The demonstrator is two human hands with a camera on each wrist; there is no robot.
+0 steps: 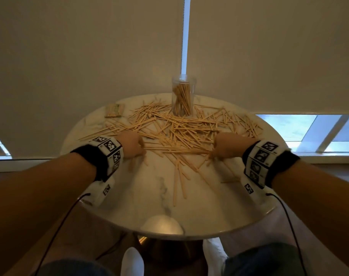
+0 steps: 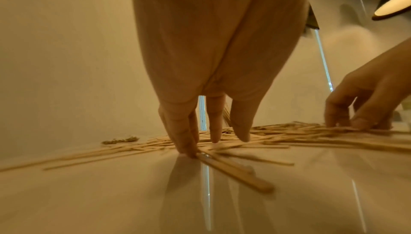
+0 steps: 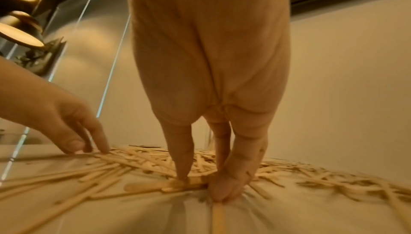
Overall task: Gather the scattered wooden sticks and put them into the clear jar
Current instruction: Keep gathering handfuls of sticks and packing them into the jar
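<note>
Sticks lie scattered across the far half of the round table, heaped around the clear jar, which stands upright at the far edge, already part-filled. Left hand and right hand bracket the heap's near edge, apparently to rake it inward. Each grip is unclosed, straight fingertips pressing on sticks, holding none.

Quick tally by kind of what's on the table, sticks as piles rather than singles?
Clear jar, partly filled with sticks: 1
Scattered wooden sticks, one spread pile, too many to count singly: 1
Small flat packet at the far left: 1
Hands on the pile: 2, left hand and right hand
Total: 5
</note>
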